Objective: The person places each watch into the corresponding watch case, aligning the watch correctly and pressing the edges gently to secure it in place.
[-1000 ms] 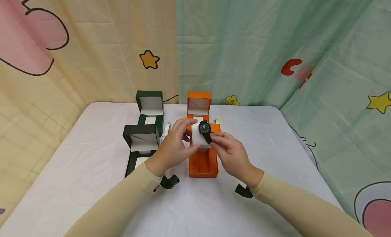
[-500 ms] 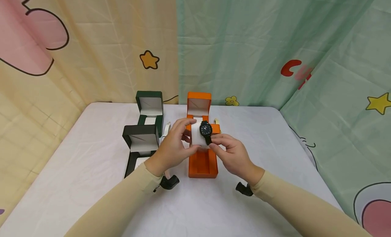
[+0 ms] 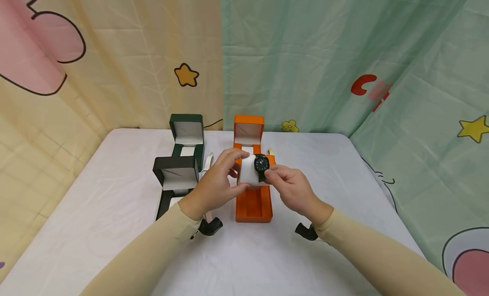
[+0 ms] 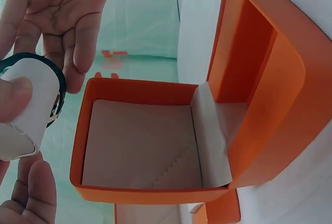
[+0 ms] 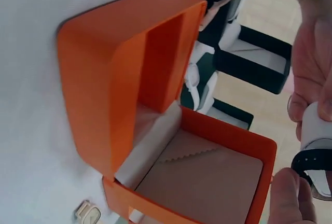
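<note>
In the head view, my left hand point(image 3: 214, 181) grips a white watch pillow point(image 3: 248, 171) between thumb and fingers, above the front orange watch box point(image 3: 254, 207). A black watch point(image 3: 261, 163) with a round dark dial sits at the pillow's right end. My right hand point(image 3: 292, 189) pinches its lower strap between thumb and forefinger. The right wrist view shows the black strap point(image 5: 314, 159) curving around the pillow point(image 5: 317, 125). Its loop also shows round the pillow point(image 4: 39, 97) in the left wrist view. The clasp cannot be made out. The front box's lid point(image 4: 150, 195) stands raised.
Behind stands another raised-lid orange box point(image 3: 249, 128). To the left are a green box point(image 3: 187, 129) and a black box point(image 3: 176, 164), both with lids up. A white-strapped watch point(image 3: 208, 162) lies near them; a pale gold watch point(image 5: 88, 213) lies beside the orange boxes.
The black watch has shifted slightly right toward the pillow's end, its strap now more upright. My right hand has moved a little right with it; my left hand stays almost still.
</note>
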A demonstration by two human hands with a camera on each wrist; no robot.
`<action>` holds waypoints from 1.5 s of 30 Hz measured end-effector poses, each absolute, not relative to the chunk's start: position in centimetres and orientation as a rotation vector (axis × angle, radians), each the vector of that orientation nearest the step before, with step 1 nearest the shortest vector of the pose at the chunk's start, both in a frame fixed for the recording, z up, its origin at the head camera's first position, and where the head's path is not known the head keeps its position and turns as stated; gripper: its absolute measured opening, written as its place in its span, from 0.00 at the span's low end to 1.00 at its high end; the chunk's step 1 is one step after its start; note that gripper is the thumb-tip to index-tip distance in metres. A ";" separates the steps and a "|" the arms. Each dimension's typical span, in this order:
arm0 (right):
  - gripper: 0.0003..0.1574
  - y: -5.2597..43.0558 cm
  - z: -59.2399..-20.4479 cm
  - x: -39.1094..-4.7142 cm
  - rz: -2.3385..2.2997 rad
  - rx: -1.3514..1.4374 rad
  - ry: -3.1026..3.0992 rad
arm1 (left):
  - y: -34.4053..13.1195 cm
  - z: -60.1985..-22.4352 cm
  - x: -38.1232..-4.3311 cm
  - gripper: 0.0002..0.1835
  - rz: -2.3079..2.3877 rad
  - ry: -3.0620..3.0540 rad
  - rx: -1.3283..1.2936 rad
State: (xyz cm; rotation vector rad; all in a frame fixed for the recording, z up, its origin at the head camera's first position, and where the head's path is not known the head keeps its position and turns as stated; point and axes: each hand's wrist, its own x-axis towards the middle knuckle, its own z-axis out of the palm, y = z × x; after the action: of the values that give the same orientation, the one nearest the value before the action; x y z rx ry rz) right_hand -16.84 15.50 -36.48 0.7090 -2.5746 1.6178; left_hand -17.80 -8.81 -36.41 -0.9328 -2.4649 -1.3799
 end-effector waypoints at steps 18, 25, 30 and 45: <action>0.29 14.8 -35.0 -17.3 2.046 0.502 -2.484 | -8.8 -36.8 -17.6 0.37 -1.382 -2.478 -0.956; 0.30 14.8 -34.6 -17.3 1.791 0.700 -2.557 | -9.0 -36.9 -17.9 0.39 -1.467 -2.478 -0.915; 0.42 15.2 -34.6 -17.5 1.642 0.865 -2.619 | -9.1 -36.9 -18.0 0.41 -1.587 -2.462 -0.902; 0.51 15.4 -33.7 -17.2 1.615 0.880 -2.735 | -8.5 -36.5 -17.5 0.41 -1.699 -2.445 -0.835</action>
State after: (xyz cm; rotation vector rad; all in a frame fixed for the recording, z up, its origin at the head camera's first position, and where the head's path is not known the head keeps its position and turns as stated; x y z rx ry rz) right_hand -17.24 15.43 -33.68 0.8805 -2.7352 1.6154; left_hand -17.53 -8.52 -36.55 -0.8351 -2.4454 -1.6989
